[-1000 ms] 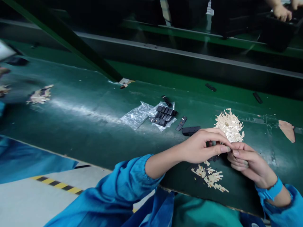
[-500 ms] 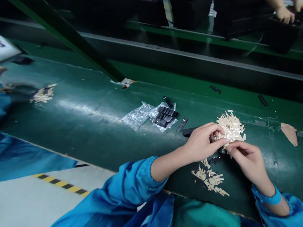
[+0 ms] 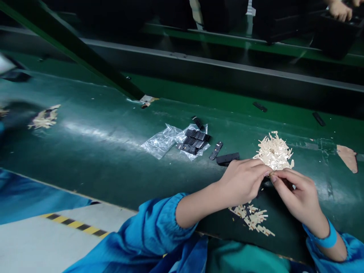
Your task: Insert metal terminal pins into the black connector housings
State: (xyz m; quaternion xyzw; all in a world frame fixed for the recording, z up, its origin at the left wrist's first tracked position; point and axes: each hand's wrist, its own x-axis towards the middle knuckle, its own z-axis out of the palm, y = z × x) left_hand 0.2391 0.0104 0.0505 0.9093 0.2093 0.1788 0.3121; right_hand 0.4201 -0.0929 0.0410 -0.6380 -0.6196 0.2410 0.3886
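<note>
Both hands meet right of centre, fingertips together at near edge of beige pile (image 3: pixel 274 153). Left hand (image 3: pixel 244 181) & right hand (image 3: pixel 298 195): each grip narrow, pinching a small beige piece (image 3: pixel 269 173) between them, so it's steadied from both sides. Smaller beige heap (image 3: pixel 253 220) lies below on green counter (image 3: pixel 113 151); black parts on clear bag (image 3: pixel 195 141) mid-frame.

A worker in blue sleeves is pinching something small between the left hand (image 3: pixel 241 182) and the right hand (image 3: pixel 298 193), fingertips meeting at the near edge of a pile of pale plastic pieces (image 3: pixel 274 151) on a green conveyor belt (image 3: pixel 99 151). A smaller scatter of pale pieces (image 3: pixel 254 219) is lying just below the hands. Black parts (image 3: pixel 195 140) are sitting on a clear plastic bag (image 3: pixel 163 140) to the left, with a black strip (image 3: pixel 227 158) beside the left hand.
</note>
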